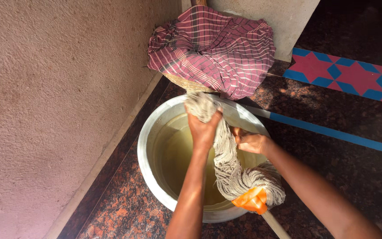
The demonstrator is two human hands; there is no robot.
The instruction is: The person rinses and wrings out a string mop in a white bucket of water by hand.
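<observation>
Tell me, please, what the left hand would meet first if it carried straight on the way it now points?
Probably the checked cloth: the left hand, gripping the mop strands, points up-frame over the bucket rim; depth is unclear.

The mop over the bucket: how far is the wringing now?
Done: the mop strands are twisted into a tight rope above the metal bucket of yellowish water. In hand: the left hand clamps the far end, the right hand grips the middle. Left: the bunch near the orange collar looks loose, not squeezed.
</observation>
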